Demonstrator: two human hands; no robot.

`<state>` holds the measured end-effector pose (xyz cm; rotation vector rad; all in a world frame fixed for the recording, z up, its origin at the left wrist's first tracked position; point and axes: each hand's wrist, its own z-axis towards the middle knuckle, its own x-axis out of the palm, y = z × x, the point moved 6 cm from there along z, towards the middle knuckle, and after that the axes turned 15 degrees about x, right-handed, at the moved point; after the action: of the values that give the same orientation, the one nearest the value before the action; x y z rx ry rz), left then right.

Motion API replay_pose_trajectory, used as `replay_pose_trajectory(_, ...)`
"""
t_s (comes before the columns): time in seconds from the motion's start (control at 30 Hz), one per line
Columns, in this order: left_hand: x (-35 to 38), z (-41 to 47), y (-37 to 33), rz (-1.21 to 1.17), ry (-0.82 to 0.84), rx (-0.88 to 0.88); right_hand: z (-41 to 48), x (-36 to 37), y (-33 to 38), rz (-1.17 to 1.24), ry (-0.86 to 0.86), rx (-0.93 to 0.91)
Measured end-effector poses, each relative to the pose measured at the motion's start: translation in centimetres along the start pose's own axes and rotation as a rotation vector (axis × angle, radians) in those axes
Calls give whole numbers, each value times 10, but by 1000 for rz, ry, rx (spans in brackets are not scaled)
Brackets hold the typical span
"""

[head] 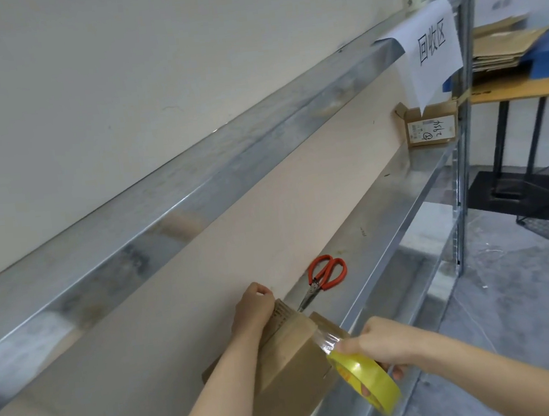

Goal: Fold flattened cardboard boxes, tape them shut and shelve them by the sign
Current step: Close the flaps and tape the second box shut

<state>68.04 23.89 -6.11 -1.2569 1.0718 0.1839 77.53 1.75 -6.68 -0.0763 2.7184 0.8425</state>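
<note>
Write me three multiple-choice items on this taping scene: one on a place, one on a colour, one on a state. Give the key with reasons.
1. Where do the scissors lie?
A. On the shelf, just beyond the cardboard box
B. On the floor
C. Inside the cardboard box

2. What colour are the scissors' handles?
A. Blue
B. Red
C. Black

3. What is the right hand doing?
A. Hanging empty
B. Holding the tape roll, with tape stretched onto the cardboard box
C. Gripping the scissors

Key:
1 A: the scissors rest on the metal shelf, blades pointing toward the box's far end.
2 B: both handle loops are plainly red.
3 B: the fingers curl round the yellow roll, and a clear strip runs from it over the box's edge.
</note>
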Motion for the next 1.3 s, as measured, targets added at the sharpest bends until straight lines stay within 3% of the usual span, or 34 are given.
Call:
replay_pose_trajectory(0.13, 0, 4, 2, -5, -20, 27, 0, 0, 2, -1, -7, -15)
replay_pose_trajectory(0.3, -17, -6, -6, -201, -348, 193, 1, -1, 7, 27, -35, -49)
replay_pose_trajectory(0.37, -22, -13, -9, -347, -385, 235, 1, 0, 8, 1, -34, -56)
replay_pose_trajectory(0.43, -23, -19, -10, -354, -337, 257, 0, 1, 7, -45, -40, -54)
replay_pose_trajectory(0.57, -15, -21, -8, -141, -205, 308, -2, 3, 4, -56, -20, -54)
replay_pose_trajectory(0.8, -10, -17, -6, 90, -125, 338, -4, 4, 3, -53, -40, -60)
replay_pose_trajectory(0.9, -15, -9, -4, 142, -151, 296, -1, -4, 14, -7, -143, -120)
replay_pose_trajectory(1.0, -25, -8, 1, 211, -279, 245, -1, -13, 25, 24, -237, -179)
replay_pose_trajectory(1.1, -24, -10, 6, 174, -312, 269, 6, -9, 20, -12, -257, -163)
replay_pose_trajectory(1.3, -14, -18, 5, 28, -191, 237, 20, 4, -2, 0, -233, -96)
